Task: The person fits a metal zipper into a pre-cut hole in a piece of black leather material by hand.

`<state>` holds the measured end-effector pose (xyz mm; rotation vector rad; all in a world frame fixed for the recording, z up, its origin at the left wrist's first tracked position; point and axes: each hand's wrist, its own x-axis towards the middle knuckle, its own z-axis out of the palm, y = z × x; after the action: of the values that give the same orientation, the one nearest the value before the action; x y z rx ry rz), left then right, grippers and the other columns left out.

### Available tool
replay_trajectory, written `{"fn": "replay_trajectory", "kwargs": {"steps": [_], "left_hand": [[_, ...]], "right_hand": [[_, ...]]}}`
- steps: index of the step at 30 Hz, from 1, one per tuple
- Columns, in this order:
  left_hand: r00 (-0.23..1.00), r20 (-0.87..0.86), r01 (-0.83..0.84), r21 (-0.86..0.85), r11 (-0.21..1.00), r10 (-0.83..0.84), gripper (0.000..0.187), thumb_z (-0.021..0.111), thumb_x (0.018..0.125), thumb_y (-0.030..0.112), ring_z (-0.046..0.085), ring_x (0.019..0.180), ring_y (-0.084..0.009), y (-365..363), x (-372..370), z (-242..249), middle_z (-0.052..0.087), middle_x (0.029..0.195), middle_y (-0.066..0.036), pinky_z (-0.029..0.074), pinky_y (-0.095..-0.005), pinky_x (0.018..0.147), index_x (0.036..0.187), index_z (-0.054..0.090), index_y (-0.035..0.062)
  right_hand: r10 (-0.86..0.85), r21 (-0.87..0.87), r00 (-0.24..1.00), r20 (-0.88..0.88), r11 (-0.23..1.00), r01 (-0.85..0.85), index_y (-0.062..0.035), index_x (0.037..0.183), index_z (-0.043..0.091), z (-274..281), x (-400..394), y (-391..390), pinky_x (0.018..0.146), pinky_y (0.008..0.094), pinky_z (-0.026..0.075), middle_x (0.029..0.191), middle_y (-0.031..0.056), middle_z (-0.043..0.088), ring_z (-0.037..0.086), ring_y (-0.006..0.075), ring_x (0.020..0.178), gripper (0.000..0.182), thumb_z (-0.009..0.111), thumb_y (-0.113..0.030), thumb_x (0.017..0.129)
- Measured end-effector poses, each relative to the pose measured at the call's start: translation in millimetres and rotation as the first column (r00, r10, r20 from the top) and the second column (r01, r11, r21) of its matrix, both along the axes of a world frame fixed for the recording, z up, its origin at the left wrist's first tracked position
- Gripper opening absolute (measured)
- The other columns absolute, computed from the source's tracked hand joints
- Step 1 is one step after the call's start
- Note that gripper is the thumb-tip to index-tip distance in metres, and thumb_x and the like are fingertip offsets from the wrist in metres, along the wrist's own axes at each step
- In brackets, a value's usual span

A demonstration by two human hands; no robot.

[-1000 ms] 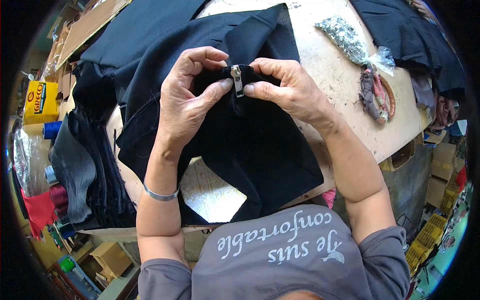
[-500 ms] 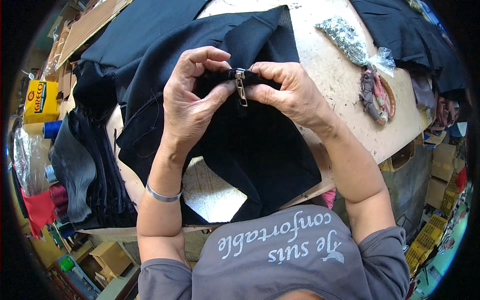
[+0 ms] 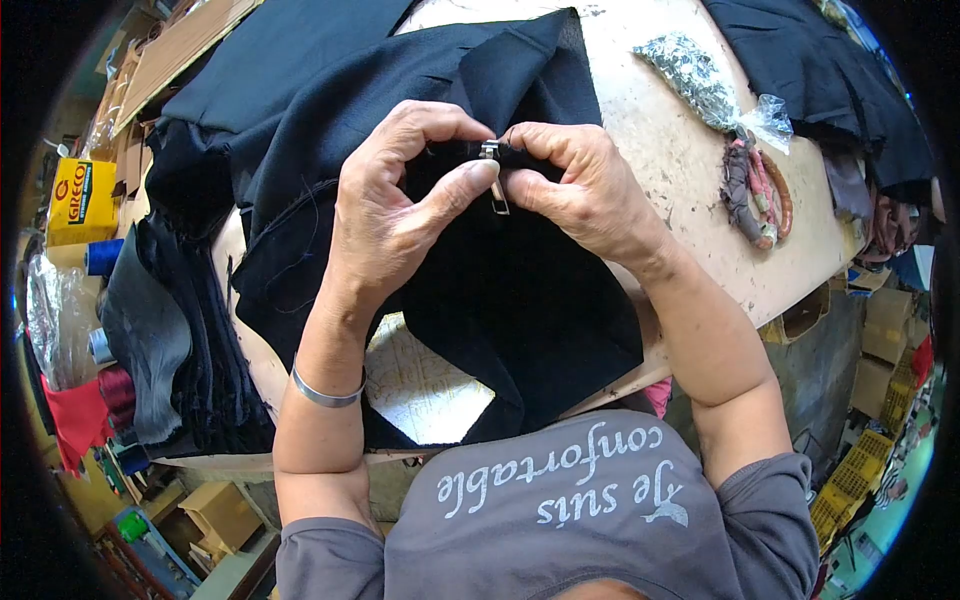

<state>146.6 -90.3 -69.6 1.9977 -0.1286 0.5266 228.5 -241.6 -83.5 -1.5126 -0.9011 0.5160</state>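
A silver zipper slider (image 3: 489, 150) with a long pull tab hanging down sits between my two hands at the middle of the view. My left hand (image 3: 400, 195) is closed, its thumb against the slider's left side and its index fingertip at the top. Close beside it, my right hand (image 3: 580, 180) pinches the dark zipper tape edge between thumb and index finger. Black fabric (image 3: 510, 290) hangs beneath both hands and spreads over the table. The zipper's teeth are too dark and covered to make out.
More black cloth (image 3: 290, 90) lies behind and left on the pale table (image 3: 640, 140). A tied plastic bag of small metallic pieces (image 3: 690, 80) and cloth coils (image 3: 755, 195) rest at right. Thread spools (image 3: 104, 258) and a yellow box (image 3: 83, 200) stand left.
Both hands have shifted slightly right with the slider. My left index finger has come down onto the slider's top, and its thumb now covers more of the slider.
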Motion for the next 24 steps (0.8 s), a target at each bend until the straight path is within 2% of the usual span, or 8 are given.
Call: {"fn": "replay_trajectory", "kwargs": {"steps": [6,9,11,17,20,23,24], "left_hand": [[1.000,0.012,-0.013,0.024,1.000,0.012,0.016,0.067,0.070,0.014,0.055,0.079,-0.0152,-1.1,0.4,-1.6,0.058,0.083,-0.008,0.045,-0.0255,0.072,0.079,0.061,0.0026],[1.000,0.002,-0.022,0.049,0.999,0.022,0.014,0.067,0.070,0.012,0.056,0.076,-0.0140,-2.6,0.5,-0.4,0.057,0.082,-0.008,0.046,-0.0247,0.069,0.077,0.060,0.0025],[1.000,0.003,-0.026,0.084,0.996,0.026,0.012,0.067,0.070,0.010,0.056,0.075,-0.0130,-3.1,0.6,0.9,0.057,0.081,-0.007,0.046,-0.0240,0.067,0.076,0.059,0.0024],[0.995,-0.100,-0.007,-0.059,0.998,0.001,0.014,0.067,0.070,0.009,0.055,0.074,-0.0113,-7.1,-1.3,5.4,0.056,0.080,-0.005,0.046,-0.0233,0.066,0.078,0.058,0.0021],[0.999,-0.036,-0.008,0.014,1.000,0.008,0.014,0.066,0.071,0.010,0.054,0.073,-0.0112,-2.9,1.1,-1.8,0.056,0.081,-0.005,0.045,-0.0228,0.066,0.081,0.058,0.0023],[0.989,-0.138,-0.078,-0.124,0.989,0.061,0.015,0.066,0.072,0.012,0.054,0.074,-0.0112,-8.8,-1.5,0.0,0.056,0.080,-0.004,0.044,-0.0222,0.068,0.082,0.058,0.0027],[0.991,-0.122,-0.060,-0.108,0.992,0.046,0.016,0.066,0.072,0.013,0.054,0.074,-0.0112,-7.5,-0.8,-1.1,0.057,0.080,-0.004,0.045,-0.0221,0.067,0.082,0.058,0.0028]], "right_hand": [[-0.012,0.043,0.994,0.106,0.999,0.008,0.0010,0.079,0.060,0.8,-2.4,2.1,0.052,0.0225,0.042,0.060,0.0044,0.056,0.051,0.0063,0.055,0.013,0.053,-0.010,0.074],[0.005,0.023,0.998,0.063,1.000,-0.007,0.0013,0.077,0.059,-2.4,-1.7,2.5,0.050,0.0222,0.040,0.059,0.0030,0.055,0.048,0.0053,0.055,0.013,0.054,-0.010,0.074],[0.019,0.035,0.999,-0.026,0.999,-0.018,0.0014,0.076,0.059,-4.6,-1.3,2.2,0.049,0.0215,0.039,0.059,0.0016,0.053,0.047,0.0045,0.054,0.013,0.054,-0.010,0.073],[0.035,0.041,0.984,-0.176,0.999,-0.028,-0.0002,0.072,0.060,-6.7,0.9,3.1,0.048,0.0190,0.035,0.058,-0.0027,0.050,0.043,0.0029,0.054,0.011,0.053,-0.010,0.074],[0.068,0.050,0.970,-0.235,0.997,-0.058,-0.0011,0.069,0.059,-2.9,0.4,3.9,0.049,0.0183,0.034,0.057,-0.0043,0.048,0.042,0.0023,0.054,0.011,0.054,-0.009,0.074],[0.099,0.031,0.958,-0.268,0.995,-0.095,-0.0016,0.068,0.059,-4.3,3.3,1.6,0.050,0.0181,0.034,0.058,-0.0050,0.048,0.042,0.0019,0.055,0.010,0.055,-0.009,0.074],[0.110,0.021,0.956,-0.273,0.994,-0.109,-0.0017,0.068,0.059,-4.9,4.1,1.4,0.050,0.0181,0.034,0.058,-0.0051,0.048,0.041,0.0017,0.055,0.010,0.055,-0.009,0.074]]}}
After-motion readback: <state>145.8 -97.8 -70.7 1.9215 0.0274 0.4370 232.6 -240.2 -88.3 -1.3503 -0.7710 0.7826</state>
